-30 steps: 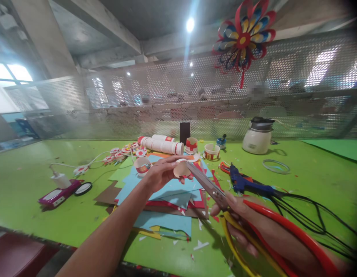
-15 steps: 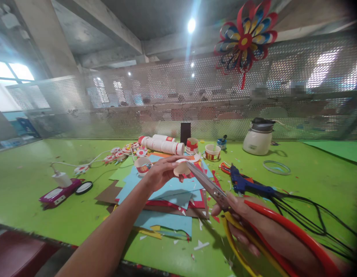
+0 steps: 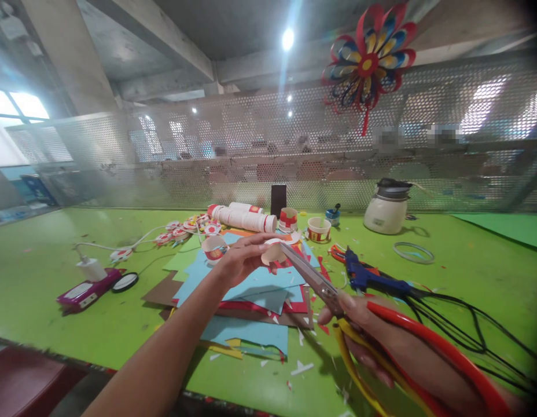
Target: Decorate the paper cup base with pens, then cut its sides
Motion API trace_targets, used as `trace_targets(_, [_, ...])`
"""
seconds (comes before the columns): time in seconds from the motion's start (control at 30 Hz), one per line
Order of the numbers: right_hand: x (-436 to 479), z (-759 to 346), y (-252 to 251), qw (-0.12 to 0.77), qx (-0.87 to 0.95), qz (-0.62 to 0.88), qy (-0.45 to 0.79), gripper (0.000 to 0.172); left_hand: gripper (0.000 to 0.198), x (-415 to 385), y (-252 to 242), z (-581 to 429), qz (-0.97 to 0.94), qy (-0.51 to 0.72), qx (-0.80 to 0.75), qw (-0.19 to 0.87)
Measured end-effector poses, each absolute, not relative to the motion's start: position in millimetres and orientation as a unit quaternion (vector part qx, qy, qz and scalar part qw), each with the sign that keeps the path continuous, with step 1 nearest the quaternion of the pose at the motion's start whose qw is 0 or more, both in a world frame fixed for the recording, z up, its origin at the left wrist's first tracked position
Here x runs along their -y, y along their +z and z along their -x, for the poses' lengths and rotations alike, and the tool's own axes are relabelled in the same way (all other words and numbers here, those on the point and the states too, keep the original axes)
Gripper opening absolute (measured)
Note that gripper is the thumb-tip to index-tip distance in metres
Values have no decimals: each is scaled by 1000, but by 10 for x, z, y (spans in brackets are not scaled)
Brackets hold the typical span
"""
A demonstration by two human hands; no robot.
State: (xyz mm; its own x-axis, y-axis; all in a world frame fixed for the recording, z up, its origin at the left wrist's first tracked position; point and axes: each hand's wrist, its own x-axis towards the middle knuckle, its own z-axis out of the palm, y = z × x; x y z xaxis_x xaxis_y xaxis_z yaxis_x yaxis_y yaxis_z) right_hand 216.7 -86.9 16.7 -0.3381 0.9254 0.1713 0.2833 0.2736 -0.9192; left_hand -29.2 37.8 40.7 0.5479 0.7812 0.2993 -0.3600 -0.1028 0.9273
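Pale paper [image 3: 275, 255], curved like a piece of a paper cup, is pinched in my left hand [image 3: 242, 258] over the stack of coloured sheets. My right hand [image 3: 359, 324] grips a large pair of scissors [image 3: 314, 277] with red and yellow handles. The blades point up and left, and their tips meet the edge of the paper. Whether the blades are parted I cannot tell. Light blue paper sheets [image 3: 246, 284] lie beneath both hands, with red and brown sheets under them. My left fingertips are partly hidden behind the paper.
A blue glue gun [image 3: 372, 278] with black cables lies right of the sheets. Stacked paper cups [image 3: 242, 219], cut cups and a white kettle [image 3: 386, 211] stand farther back. A purple power strip [image 3: 88, 294] is at left. Paper scraps [image 3: 301, 368] litter the green table.
The view has shifted very slightly. Both hands, the paper and the scissors stay almost in the same place.
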Motion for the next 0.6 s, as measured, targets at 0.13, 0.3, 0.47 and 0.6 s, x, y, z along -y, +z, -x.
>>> trace_targets(0.13, [856,-2139,476,350,697,435,450,55,41,-347,437,306,-614,435,-181,633])
trace_targets(0.3, [905,-2191,551,344,700,442,443,27,44,-330,441,322,-623,423,-182,633])
trace_targets(0.47, [836,-2237,556,354,711,446,413,27,41,-348,435,345,-630,421,-182,627])
trace_targets(0.6, [806,-2251,544,363,723,444,386,27,44,-367,440,379,-632,418,-174,629])
